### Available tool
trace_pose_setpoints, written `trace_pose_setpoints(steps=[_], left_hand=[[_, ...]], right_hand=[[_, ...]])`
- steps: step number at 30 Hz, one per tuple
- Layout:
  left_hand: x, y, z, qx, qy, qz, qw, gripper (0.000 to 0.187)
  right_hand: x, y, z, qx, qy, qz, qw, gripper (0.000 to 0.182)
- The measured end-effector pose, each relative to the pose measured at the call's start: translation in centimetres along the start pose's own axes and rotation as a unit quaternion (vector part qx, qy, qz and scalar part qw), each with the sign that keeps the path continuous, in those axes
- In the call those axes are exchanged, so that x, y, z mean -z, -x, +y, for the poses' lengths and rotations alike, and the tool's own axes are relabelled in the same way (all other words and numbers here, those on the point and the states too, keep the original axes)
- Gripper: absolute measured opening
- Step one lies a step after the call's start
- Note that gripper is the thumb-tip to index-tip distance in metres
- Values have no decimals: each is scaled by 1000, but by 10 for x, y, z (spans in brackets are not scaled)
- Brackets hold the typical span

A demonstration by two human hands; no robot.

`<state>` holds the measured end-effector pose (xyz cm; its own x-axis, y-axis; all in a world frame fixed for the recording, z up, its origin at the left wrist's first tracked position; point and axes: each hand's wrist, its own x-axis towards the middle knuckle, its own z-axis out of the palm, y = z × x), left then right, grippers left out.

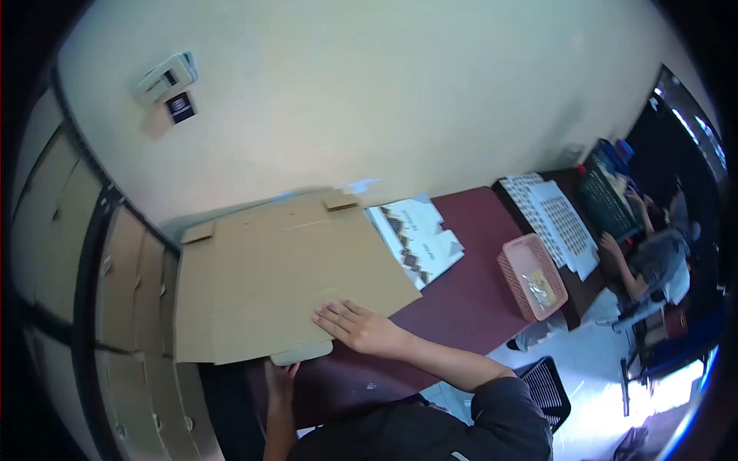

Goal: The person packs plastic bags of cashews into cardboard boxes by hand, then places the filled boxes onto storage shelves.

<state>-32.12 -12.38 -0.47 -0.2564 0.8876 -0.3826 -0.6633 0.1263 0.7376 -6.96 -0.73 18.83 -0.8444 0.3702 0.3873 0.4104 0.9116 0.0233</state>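
A large flat cardboard sheet point(269, 284) with small raised flaps lies over the left part of the dark red table. My right hand point(360, 330) rests flat on its near side, fingers stretched out and palm down. Below the near edge of the sheet, my left hand point(281, 376) grips a pale grey-green piece with rounded corners point(304, 353). That piece sticks out from under the cardboard, and its kind does not show. Part of the left hand's fingers is hidden beneath it.
White printed sheets point(415, 238) lie right of the cardboard. A pink basket point(530, 276) holding a clear packet stands at the table's right end. Beyond it are patterned sheets point(565, 219), a green crate point(607, 200) and a seated person point(653, 261). Cabinets point(127, 284) line the left.
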Motion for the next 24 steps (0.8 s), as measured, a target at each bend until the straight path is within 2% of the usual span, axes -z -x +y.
trace_pose_setpoints(steps=[1, 3, 4, 6, 7, 9, 11, 12, 14, 15, 17, 18, 19, 21, 23, 24], left_hand=[[-1, -5, 2, 11, -5, -17, 1000, 60], [-8, -12, 6, 38, -2, 71, 997, 60], [-16, -13, 6, 46, -8, 57, 997, 60], [-30, -9, 11, 23, 1, 147, 989, 60], [-45, -1, 16, 27, -5, 140, 990, 60], [-79, 14, 27, -99, -126, 252, 954, 66], [-104, 18, 28, -210, -284, 424, 834, 73], [-114, 20, 29, -212, -283, 421, 835, 73], [-129, 27, 31, -452, -372, 357, 728, 79], [-148, 32, 30, -453, -372, 358, 727, 79], [-206, 41, 28, -496, -287, 310, 759, 74], [-234, 49, 23, -488, -264, 268, 788, 68], [-260, 57, 17, -488, -266, 267, 787, 68], [-298, 69, 4, -432, -214, -4, 876, 67], [-305, 51, -25, -328, -83, -204, 919, 59], [-313, 49, -37, -277, -14, -212, 937, 58]], right_hand=[[11, 3, 6, -18, 11, -2, 1000, 53], [37, 12, 19, -41, -34, 57, 997, 53], [54, 18, 23, -58, -54, 90, 993, 49], [87, 37, 32, -92, -67, 126, 985, 50], [100, 49, 36, -112, -89, 162, 976, 50], [118, 77, 44, -135, -65, 187, 971, 51], [133, 108, 52, -171, -58, 239, 954, 59], [139, 121, 55, -185, -48, 262, 946, 58], [150, 146, 66, -192, -13, 281, 940, 57], [154, 160, 72, -197, 17, 299, 934, 56], [163, 185, 88, -195, 40, 306, 931, 53], [168, 197, 95, -203, 59, 302, 930, 51], [173, 211, 101, -212, 78, 298, 928, 50], [175, 240, 116, -209, 97, 290, 929, 46], [180, 268, 128, -196, 134, 274, 932, 39], [181, 282, 135, -194, 137, 260, 936, 34]])
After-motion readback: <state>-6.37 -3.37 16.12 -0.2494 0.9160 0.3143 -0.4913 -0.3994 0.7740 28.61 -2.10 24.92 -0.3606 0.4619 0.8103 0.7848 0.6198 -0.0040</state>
